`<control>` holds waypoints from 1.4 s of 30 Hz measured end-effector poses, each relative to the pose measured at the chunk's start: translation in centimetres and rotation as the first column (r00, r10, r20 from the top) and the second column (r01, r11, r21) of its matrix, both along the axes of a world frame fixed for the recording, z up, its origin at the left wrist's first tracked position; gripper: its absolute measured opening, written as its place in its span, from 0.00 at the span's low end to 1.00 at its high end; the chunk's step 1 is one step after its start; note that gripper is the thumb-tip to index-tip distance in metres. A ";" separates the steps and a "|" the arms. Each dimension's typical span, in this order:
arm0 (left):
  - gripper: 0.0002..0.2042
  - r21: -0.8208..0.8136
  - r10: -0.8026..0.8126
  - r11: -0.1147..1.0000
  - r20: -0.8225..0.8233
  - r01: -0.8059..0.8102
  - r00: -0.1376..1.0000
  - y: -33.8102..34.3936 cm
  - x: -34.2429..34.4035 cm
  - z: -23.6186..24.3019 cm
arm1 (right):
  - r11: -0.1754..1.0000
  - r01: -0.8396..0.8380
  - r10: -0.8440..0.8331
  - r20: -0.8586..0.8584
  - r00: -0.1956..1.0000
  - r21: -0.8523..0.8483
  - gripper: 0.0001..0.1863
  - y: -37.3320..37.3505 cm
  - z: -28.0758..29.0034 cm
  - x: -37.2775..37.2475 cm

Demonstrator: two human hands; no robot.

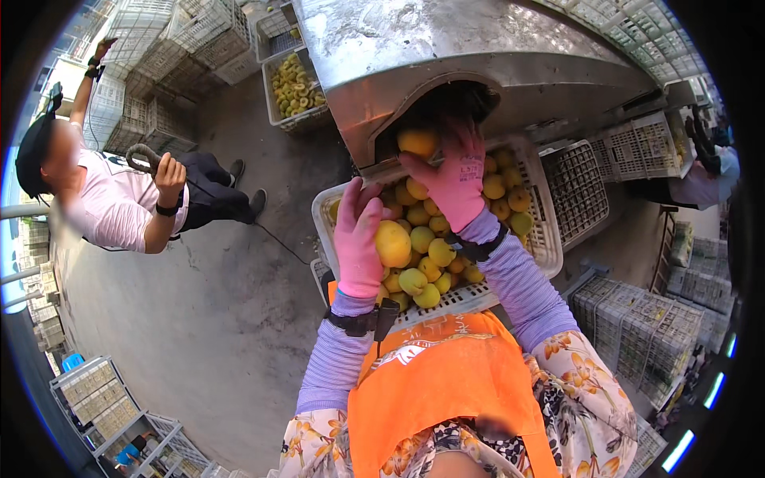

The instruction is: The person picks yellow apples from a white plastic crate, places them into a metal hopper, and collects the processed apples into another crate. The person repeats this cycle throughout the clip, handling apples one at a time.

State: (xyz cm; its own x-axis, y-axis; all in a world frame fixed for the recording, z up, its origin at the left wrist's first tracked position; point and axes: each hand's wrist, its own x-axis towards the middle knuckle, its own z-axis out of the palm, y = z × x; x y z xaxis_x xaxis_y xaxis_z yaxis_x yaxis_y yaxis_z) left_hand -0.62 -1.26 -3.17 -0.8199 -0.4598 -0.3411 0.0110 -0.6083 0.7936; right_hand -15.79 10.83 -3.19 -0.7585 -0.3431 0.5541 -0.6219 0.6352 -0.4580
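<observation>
My left hand (pixel 358 243), in a pink glove, is closed round a yellow peach (pixel 393 244) above the near left part of a white plastic crate (pixel 550 239). Many yellow and greenish peaches (pixel 430 231) fill that crate. My right hand (pixel 456 171), also in a pink glove, reaches up to the dark opening (pixel 458 99) of a metal machine (pixel 382 48). A second yellow peach (pixel 417 143) sits between its thumb and forefinger at the mouth of the opening. The other right fingertips are partly lost in shadow.
Behind the machine's left side stands a crate of halved fruit (pixel 295 88). On the left a person (pixel 119 191) holds a dark looped thing (pixel 143 157). Stacked crates (pixel 637 327) stand at the right, with another person (pixel 705 179) beyond. A cord (pixel 283 245) lies across the floor.
</observation>
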 end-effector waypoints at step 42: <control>0.41 -0.669 -0.076 -0.434 0.694 0.603 0.716 6.6 4.9 -10.9 | 0.972 -0.157 0.127 0.170 0.977 0.173 0.26 3.5 -4.3 1.7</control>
